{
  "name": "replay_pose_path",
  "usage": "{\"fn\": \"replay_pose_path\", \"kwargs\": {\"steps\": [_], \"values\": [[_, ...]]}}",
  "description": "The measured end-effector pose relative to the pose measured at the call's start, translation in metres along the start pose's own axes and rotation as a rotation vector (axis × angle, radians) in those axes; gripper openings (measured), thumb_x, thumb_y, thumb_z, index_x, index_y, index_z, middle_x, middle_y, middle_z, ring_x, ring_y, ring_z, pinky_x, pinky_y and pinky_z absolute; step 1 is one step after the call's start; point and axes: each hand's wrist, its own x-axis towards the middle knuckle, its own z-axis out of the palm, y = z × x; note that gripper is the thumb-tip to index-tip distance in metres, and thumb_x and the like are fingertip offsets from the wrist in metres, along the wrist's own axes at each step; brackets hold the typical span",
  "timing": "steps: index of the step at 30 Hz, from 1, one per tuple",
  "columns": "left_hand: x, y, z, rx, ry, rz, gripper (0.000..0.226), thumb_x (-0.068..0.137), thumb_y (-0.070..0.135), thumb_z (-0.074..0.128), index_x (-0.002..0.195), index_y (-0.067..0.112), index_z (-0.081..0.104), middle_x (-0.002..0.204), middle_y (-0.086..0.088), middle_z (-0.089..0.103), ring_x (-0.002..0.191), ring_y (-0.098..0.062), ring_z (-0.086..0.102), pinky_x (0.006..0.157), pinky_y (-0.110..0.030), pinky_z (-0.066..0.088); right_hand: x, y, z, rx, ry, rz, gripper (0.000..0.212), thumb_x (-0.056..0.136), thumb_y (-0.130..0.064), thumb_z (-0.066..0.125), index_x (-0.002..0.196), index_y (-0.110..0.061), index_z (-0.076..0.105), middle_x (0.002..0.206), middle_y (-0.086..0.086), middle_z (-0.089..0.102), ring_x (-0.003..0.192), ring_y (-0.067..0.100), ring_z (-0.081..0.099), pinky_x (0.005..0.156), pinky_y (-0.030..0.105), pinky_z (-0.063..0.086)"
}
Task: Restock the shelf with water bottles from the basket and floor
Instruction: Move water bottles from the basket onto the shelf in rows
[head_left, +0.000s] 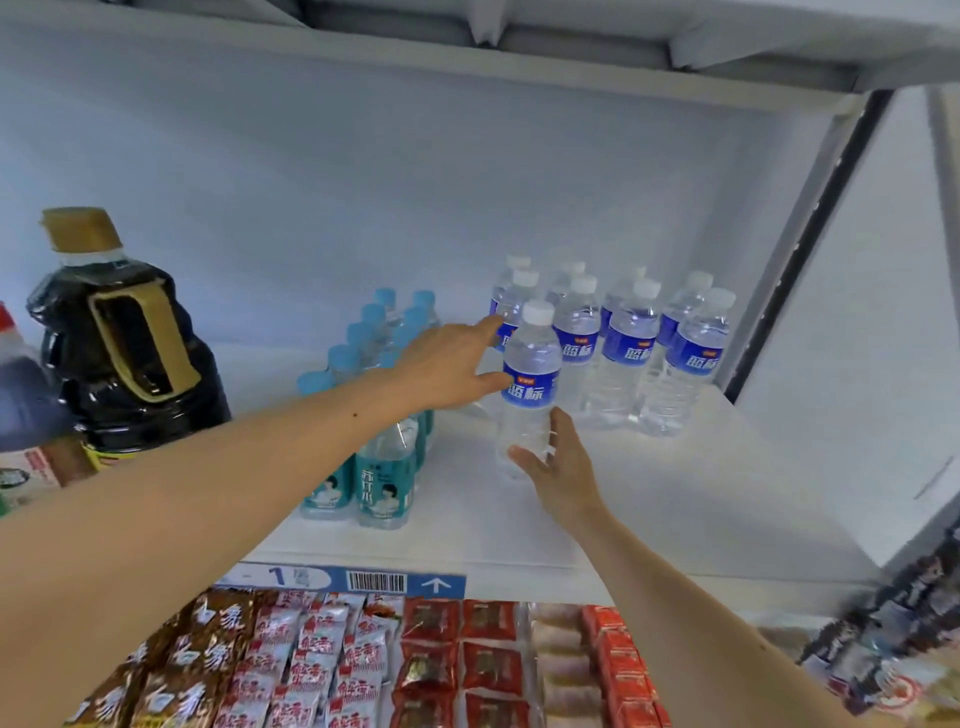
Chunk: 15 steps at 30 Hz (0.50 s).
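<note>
A clear water bottle (531, 382) with a white cap and blue label stands on the white shelf (675, 499), in front of several matching bottles (631, 343) at the back right. My right hand (558, 465) curls around its lower part from the front. My left hand (449, 366) reaches over from the left with fingers spread; its thumb touches the label and a finger points at the bottle behind. The basket and floor are out of view.
Two rows of teal-capped bottles (384, 467) stand to the left, under my left forearm. A large dark oil jug (124, 353) sits at far left. Snack packets (415, 665) fill the shelf below. The shelf's right post (810, 244) bounds the bottles.
</note>
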Motion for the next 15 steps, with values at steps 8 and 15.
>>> {"fn": "replay_pose_path", "kwargs": {"steps": [8, 15], "values": [[0.014, -0.003, 0.006, 0.036, -0.092, 0.008, 0.088, 0.082, 0.049, 0.064, 0.149, 0.026, 0.011, 0.144, 0.003, 0.046, 0.122, -0.025, 0.052, 0.094, -0.041, 0.049, 0.025, 0.008, 0.006, -0.038, -0.065, 0.011, 0.061, 0.081, -0.024, 0.073, 0.132, -0.029, 0.04, 0.13, -0.005, 0.057, 0.115, 0.016, 0.057, 0.101, 0.041, 0.046], [0.017, -0.006, 0.002, 0.064, -0.124, -0.004, 0.09, 0.081, 0.044, 0.067, 0.149, 0.026, 0.009, 0.146, 0.003, 0.044, 0.122, -0.024, 0.051, 0.096, -0.041, 0.047, 0.042, 0.008, 0.002, -0.234, -0.161, -0.023, 0.067, 0.088, -0.026, 0.066, 0.145, -0.019, 0.03, 0.14, 0.004, 0.041, 0.127, 0.021, 0.043, 0.109, 0.038, 0.036]]}}
